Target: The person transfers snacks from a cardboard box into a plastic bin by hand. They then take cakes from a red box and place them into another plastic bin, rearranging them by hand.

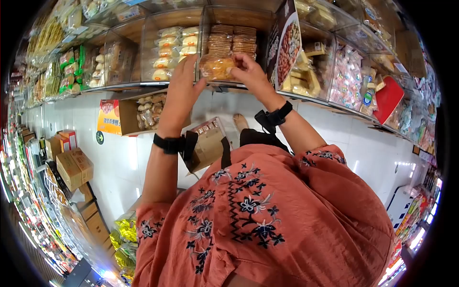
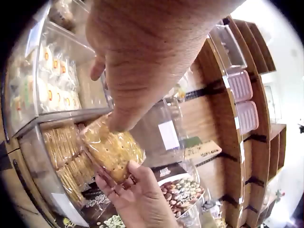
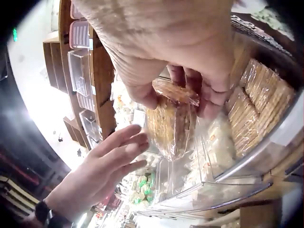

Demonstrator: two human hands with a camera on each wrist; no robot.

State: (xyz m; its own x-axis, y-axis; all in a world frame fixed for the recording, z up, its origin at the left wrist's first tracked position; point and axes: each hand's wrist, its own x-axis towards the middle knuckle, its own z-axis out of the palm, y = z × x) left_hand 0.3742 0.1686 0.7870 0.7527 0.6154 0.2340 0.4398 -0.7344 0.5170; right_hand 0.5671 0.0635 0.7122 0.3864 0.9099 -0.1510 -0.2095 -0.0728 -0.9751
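We see the left hand (image 1: 181, 91) at 11 o'clock, fingers extended, contact unclear; right hand (image 1: 256, 81) at 1 o'clock, thumb and fingers pinching the wrapped cracker pack (image 1: 216, 68) at 12 o'clock. Pack probably light, brittle, film slippery; we favour gentle edge holds. Beyond, at 12 o'clock, cracker stacks (image 1: 221, 40); nut-printed board (image 1: 289, 40), 1 o'clock, limits rightward room

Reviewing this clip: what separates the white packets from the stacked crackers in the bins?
A clear divider stands between the white packets and the stacked crackers; the left wrist view shows it.
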